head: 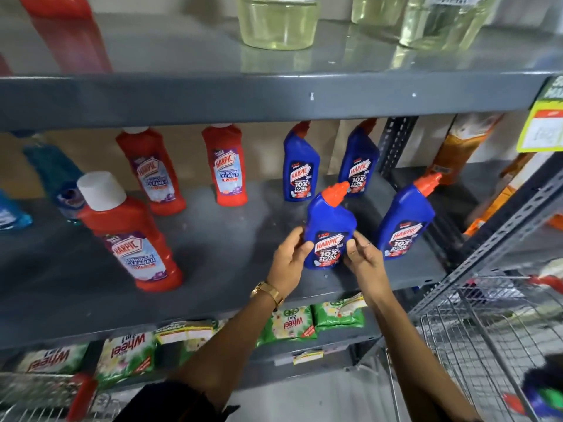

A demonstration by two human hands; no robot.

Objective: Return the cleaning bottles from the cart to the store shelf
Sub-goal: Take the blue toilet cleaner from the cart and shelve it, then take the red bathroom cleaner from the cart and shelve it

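Three tiers of grey store shelf (pixel 213 95), wire cart (pixel 487 324) low at the right, seven Harpic bottles on the middle tier: three red ones at the left, four blue ones at the right. Between both hands, near the tier's front edge, a blue bottle (pixel 330 229), base on the shelf, long axis upright and leaning slightly right, red nozzle cap aimed up and to the right, label facing the camera. Left hand (pixel 289 260) curled against its left side, watch (pixel 268 292) at the wrist; right hand (pixel 362 257) pinching its right side, ring on one finger.
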